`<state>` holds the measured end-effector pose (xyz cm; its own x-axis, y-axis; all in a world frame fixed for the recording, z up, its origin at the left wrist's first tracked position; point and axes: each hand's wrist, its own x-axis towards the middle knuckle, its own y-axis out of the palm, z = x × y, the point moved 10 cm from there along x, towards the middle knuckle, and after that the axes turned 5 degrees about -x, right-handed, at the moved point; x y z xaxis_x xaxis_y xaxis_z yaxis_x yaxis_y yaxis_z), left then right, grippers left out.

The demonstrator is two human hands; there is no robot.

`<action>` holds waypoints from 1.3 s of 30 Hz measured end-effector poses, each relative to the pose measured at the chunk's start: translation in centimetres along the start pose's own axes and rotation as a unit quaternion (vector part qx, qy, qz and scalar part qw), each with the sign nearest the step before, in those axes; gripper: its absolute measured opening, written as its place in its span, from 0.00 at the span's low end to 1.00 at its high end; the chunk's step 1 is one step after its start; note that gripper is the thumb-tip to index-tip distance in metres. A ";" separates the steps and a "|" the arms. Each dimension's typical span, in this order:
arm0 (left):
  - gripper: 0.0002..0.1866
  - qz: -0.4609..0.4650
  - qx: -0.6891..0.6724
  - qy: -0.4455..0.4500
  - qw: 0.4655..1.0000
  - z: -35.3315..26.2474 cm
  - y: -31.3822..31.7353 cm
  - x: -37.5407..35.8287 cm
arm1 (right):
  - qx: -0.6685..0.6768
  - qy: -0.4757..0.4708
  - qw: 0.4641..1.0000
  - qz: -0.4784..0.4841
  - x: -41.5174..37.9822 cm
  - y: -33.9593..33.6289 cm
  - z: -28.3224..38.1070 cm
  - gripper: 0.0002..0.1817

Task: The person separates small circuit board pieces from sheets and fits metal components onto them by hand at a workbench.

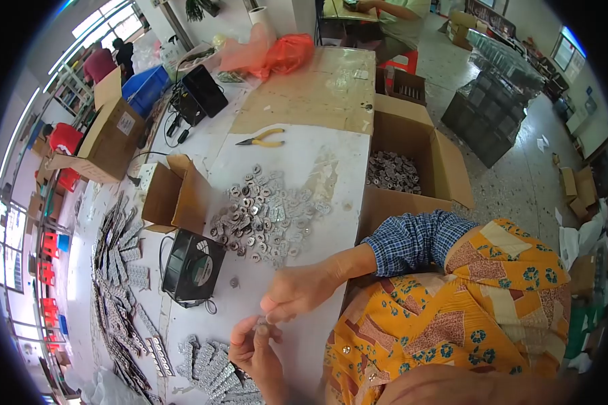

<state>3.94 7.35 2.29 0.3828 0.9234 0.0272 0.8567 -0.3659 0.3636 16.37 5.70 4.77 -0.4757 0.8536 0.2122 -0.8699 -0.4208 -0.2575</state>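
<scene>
My left hand (257, 351) is at the table's near edge, its thumb and fingers pinched on a small grey piece. Directly above it in the view, my right hand (298, 291) has its fingertips pressed together close to that piece; whatever they hold is hidden. A loose pile of small round metallic parts (253, 219) lies beyond my right hand, merging into clear-looking pieces (294, 206). One single round part (234, 282) sits apart near my hands. Silvery strips of joined pieces (213, 368) are fanned out beside my left hand.
A black fan-like device (194, 268), an open small carton (175, 196) and yellow-handled pliers (262, 140) stand or lie on the table. More strips (115, 270) run along its far side. A large carton (452, 165) holds round parts. A person (402, 27) sits at the back.
</scene>
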 end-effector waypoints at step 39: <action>0.11 -0.058 0.090 0.109 0.988 -0.7 -1.2 -0.4 | 0.186 0.168 0.964 -0.087 -0.2 0.6 -4.9 0.15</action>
<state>2.52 7.51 2.45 0.2114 0.9561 0.2029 0.9458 -0.2524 0.2042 16.57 6.72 -0.04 -0.3040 0.9461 -0.1119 -0.9490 -0.2903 0.1233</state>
